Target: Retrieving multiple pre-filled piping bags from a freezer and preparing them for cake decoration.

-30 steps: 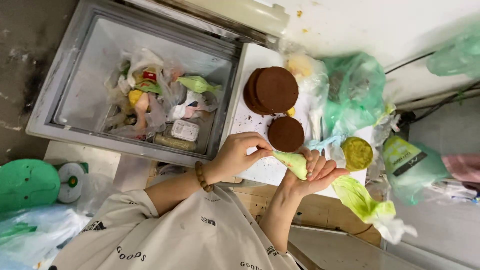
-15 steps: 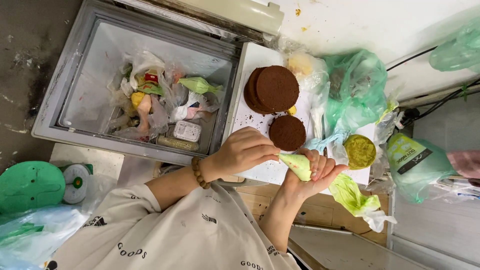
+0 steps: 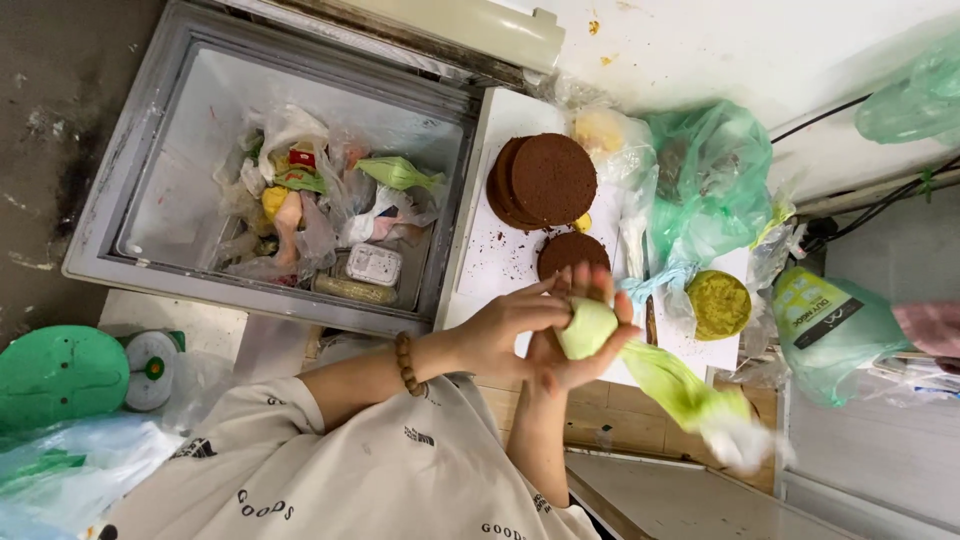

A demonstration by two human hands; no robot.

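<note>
Head view: pale green dough ball (image 3: 587, 328) sits cupped in right hand (image 3: 575, 335), left hand (image 3: 505, 328) fingers (image 3: 545, 310) pinching its edge.

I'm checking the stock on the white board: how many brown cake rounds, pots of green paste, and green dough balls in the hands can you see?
Brown cake rounds: 3, two stacked and one apart
Pot of green paste: 1
Green dough ball in the hands: 1
Total: 5
</note>
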